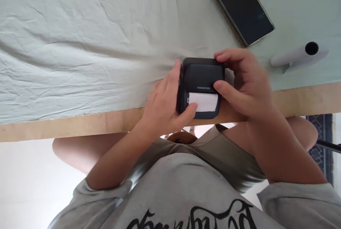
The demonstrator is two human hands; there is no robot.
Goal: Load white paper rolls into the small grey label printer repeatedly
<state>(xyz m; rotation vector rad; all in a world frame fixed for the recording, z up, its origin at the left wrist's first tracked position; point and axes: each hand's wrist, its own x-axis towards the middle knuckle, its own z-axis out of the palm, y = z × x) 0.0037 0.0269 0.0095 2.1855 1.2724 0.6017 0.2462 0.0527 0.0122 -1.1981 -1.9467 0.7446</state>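
Note:
A small black label printer (204, 74) with pale lettering on its lid is at the front edge of the table. A strip of white label paper (206, 104) lies across its lower part. My left hand (166, 97) grips the printer's left side, with the thumb on the edge of the paper. On the other side, my right hand (245, 80) has its index finger on the top right corner and its thumb at the right of the lid. The right hand's other fingers curl beside the printer, partly hidden.
A dark smartphone (243, 9) in a case lies beyond my right hand. Farther right stands a white handheld device (295, 56) with a round dark opening. A wrinkled pale green cloth (87, 44) covers the table, whose bare wooden edge (71, 126) runs in front of me.

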